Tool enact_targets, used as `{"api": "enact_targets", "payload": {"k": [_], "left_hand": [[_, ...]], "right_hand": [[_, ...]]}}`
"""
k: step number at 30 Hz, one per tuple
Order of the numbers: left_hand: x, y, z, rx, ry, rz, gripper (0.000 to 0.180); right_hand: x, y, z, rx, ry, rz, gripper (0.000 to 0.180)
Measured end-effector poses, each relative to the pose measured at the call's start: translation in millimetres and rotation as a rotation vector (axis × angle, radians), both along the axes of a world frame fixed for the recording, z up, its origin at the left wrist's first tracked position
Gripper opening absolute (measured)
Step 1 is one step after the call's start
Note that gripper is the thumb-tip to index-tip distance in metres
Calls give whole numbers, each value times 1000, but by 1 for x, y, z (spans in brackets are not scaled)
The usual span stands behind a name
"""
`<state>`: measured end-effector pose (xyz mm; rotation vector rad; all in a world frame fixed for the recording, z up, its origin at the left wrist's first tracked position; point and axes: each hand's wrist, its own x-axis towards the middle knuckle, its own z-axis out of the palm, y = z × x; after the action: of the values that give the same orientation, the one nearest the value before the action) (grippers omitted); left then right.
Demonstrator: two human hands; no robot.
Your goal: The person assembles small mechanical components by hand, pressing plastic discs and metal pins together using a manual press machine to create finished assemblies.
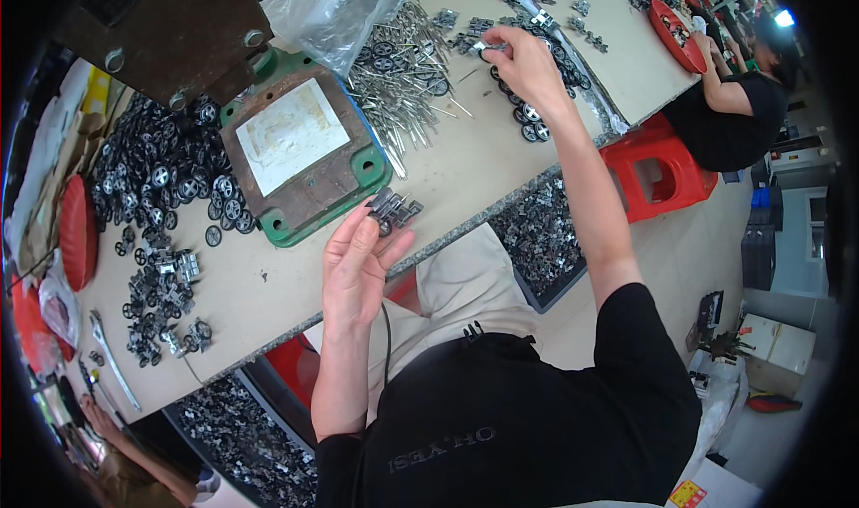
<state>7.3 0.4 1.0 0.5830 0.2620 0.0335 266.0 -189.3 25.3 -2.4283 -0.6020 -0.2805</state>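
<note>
My left hand (355, 262) is raised over the table's front edge, thumb and fingers closed round a small dark grey toy-car chassis part (391, 209). Thin metal pins seem to stick out of the part. My right arm reaches across to the far side, where my right hand (530, 69) pinches something small and dark that I cannot make out. Just below that hand lie black toy wheels (528, 114) with silver spokes. Beside it are several grey chassis parts (474, 34). A heap of thin metal axle pins (403, 74) spreads between my hands.
A green-based press (300, 213) stands left of centre, its heavy block overhead. Piled wheels (161, 168) and chassis parts (165, 284) lie left of it. Below the table edge are bins of parts (537, 239). A red stool (658, 172) and another person (743, 105) are at right.
</note>
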Motion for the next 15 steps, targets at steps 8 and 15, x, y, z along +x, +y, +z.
{"api": "enact_targets", "payload": {"k": [8,15], "left_hand": [[0,1,0,32,26,20,28],[1,-1,0,52,25,18,28]], "right_hand": [[29,9,7,-21,230,49,37],[29,7,5,-466,170,-77,32]]}}
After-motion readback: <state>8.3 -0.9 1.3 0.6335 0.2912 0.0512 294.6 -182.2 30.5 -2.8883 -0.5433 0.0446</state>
